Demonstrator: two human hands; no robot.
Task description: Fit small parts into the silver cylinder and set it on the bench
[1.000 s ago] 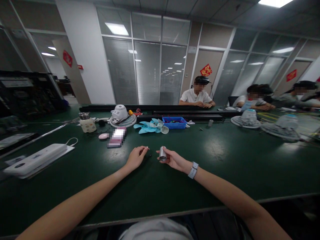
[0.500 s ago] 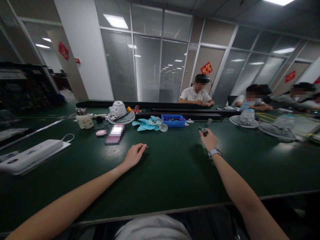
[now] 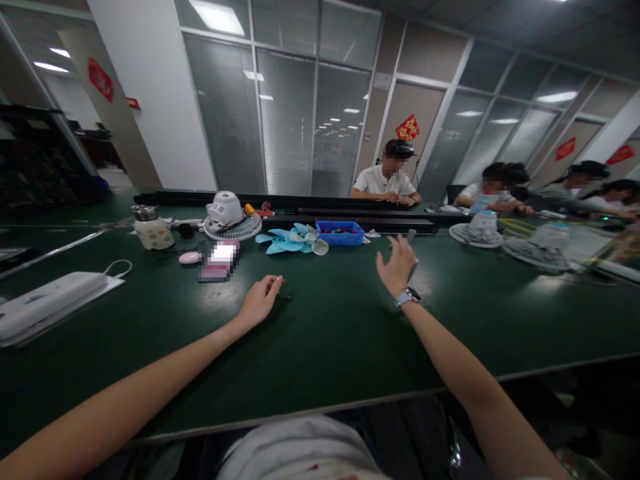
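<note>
My right hand [image 3: 397, 265] is raised over the far middle of the green table [image 3: 320, 333], fingers spread, with a watch on its wrist. A small greyish metal piece [image 3: 414, 267] shows at the edge of its palm, partly hidden; a short grey cylinder [image 3: 411, 235] stands just beyond the fingers. My left hand [image 3: 260, 298] rests on the table with thumb and fingers pressed together; anything between them is too small to make out. Close to its fingertips lies a tiny dark piece [image 3: 288, 297].
Along the back are light-blue fan blades [image 3: 286, 240], a blue bin [image 3: 340, 233] of small parts, a white fan housing [image 3: 225, 212] on its grille, and a phone [image 3: 219, 261]. A jar [image 3: 152, 230] and white power strip [image 3: 60, 300] stand left. Several people sit opposite.
My right hand has opened from its grip on a small metal motor-like part, fingers now spread. The left hand keeps its pinch. The whole view has shifted slightly.
</note>
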